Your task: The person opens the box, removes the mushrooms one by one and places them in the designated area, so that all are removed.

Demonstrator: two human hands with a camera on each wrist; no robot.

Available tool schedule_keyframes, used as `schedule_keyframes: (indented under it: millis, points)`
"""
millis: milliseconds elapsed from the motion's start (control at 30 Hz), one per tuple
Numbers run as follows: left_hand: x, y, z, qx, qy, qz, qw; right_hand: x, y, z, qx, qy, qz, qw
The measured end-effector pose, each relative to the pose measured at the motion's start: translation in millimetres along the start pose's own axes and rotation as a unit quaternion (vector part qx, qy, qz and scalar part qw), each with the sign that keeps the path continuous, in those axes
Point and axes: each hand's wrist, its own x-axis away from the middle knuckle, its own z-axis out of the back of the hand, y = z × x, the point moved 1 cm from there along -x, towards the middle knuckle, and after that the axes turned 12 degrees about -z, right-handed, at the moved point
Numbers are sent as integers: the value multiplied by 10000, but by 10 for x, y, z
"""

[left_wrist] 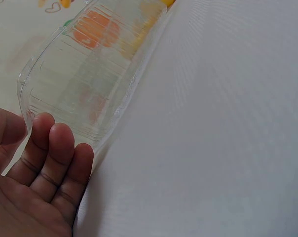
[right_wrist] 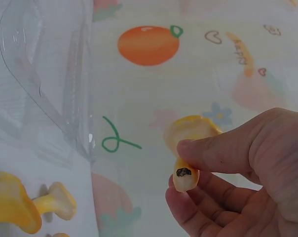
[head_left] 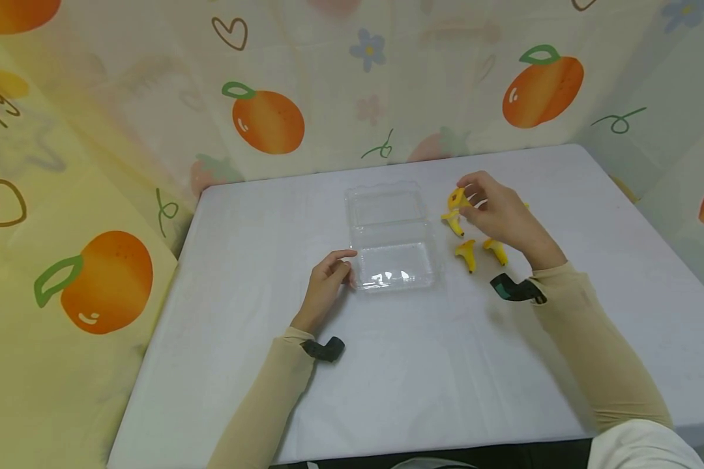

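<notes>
In the head view, my right hand (head_left: 501,212) pinches a small yellow toy mushroom (head_left: 456,197), lifted above the table. The right wrist view shows that mushroom (right_wrist: 191,129) between thumb and fingers, the dark-tipped end of its stem towards the camera. A clear plastic clamshell box (head_left: 394,264) lies with its lid (head_left: 385,207) folded back. At the box's left edge is my left hand (head_left: 325,286), its fingertips holding the rim. More yellow mushrooms (head_left: 466,256) lie right of the box, one (head_left: 496,251) under my right wrist.
Another mushroom (head_left: 454,223) lies just below the lifted one, and a bit of yellow shows behind the right hand. A white cloth (head_left: 258,260) covers the table. Fruit-printed curtains (head_left: 328,85) hang behind and at the sides.
</notes>
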Motion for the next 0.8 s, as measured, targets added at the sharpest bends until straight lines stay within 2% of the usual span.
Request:
schedule_keyframes:
  millis: [167, 433, 800]
  points:
    - [40, 170, -16, -87, -35, -77, 9999, 12, 27, 37, -18, 43, -55, 10000]
    - [-23, -112, 7, -64, 55, -79, 9999, 47, 81, 88, -2, 262, 28, 9997]
    - [-12, -130, 2, -98, 107, -207, 9997, 63, 131, 178, 77, 234, -202, 9995]
